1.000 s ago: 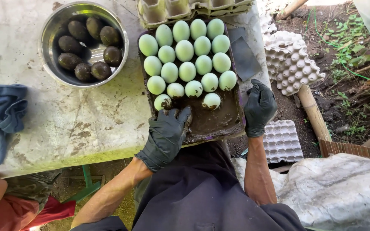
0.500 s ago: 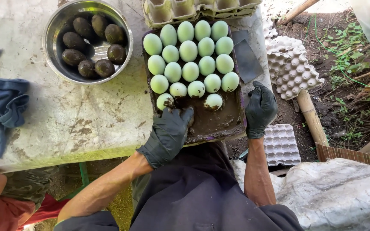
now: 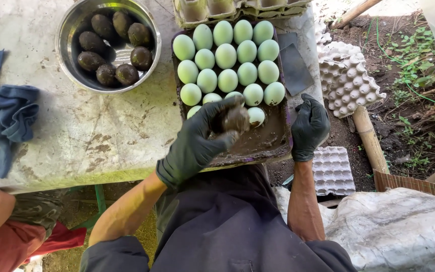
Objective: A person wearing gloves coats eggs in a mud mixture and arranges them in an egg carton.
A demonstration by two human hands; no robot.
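Gripping muddy egg at frame centre, left hand, black-gloved, fingers curled round it, above tray's bare muddy front. Right hand, also gloved, loosely curled, fingers resting on tray right edge, holding nothing that shows. Tray sits on table near its front edge, filled with pale green eggs in rows toward upper centre. Steel bowl of mud-coated eggs upper left. Blue cloth at left edge. Empty cartons right of table.
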